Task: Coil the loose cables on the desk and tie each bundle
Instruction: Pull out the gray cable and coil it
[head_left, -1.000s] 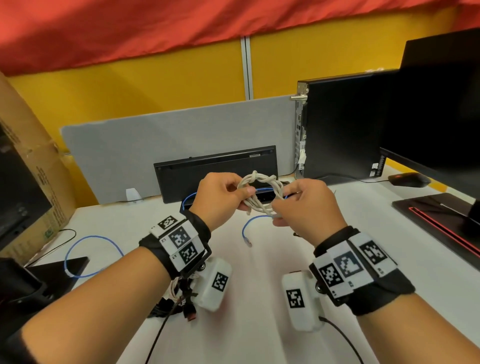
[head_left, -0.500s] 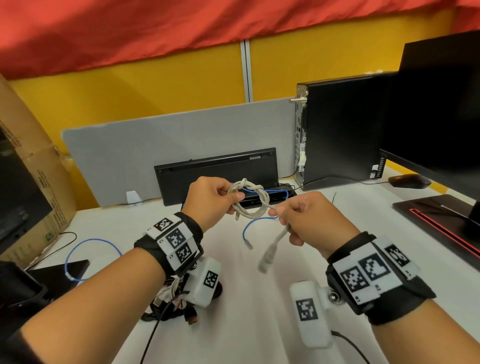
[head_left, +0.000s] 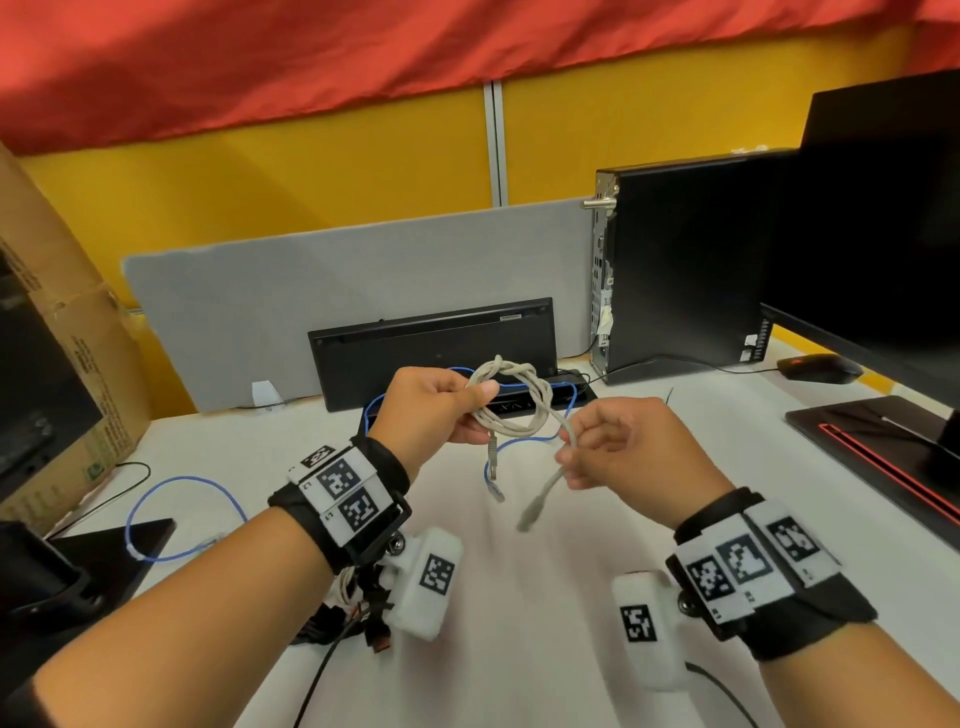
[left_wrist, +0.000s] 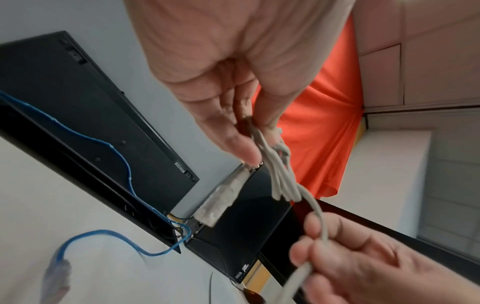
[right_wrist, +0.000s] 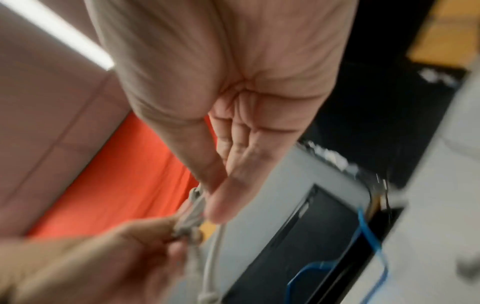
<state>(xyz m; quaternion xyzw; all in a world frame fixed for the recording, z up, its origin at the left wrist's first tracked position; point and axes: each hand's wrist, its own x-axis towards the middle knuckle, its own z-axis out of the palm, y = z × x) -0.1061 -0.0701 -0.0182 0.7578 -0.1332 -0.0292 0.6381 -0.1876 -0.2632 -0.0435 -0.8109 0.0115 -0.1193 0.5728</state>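
A grey network cable (head_left: 519, 410) is wound into a small coil with a twist at its top, held above the white desk (head_left: 519, 623). My left hand (head_left: 475, 410) pinches the coil's left side between thumb and fingers. In the left wrist view the left hand (left_wrist: 255, 142) grips the bunched grey cable (left_wrist: 283, 181), and one plug (left_wrist: 221, 197) dangles below. My right hand (head_left: 569, 457) pinches the cable's free tail just right of the coil, and its plug (head_left: 530, 514) hangs down. The right wrist view is blurred: the right hand (right_wrist: 207, 203) holds the grey cable (right_wrist: 193, 214).
A blue cable (head_left: 176, 519) loops over the desk's left side and runs behind the coil. A black keyboard (head_left: 431, 343) stands on edge against a grey panel. A PC tower (head_left: 685, 270), monitor (head_left: 883, 234) and mouse (head_left: 818, 368) stand right. A cardboard box (head_left: 62, 338) stands left.
My right hand has moved away from the coil, down and to the right, drawing the grey tail out. The left hand keeps its hold on the coil.
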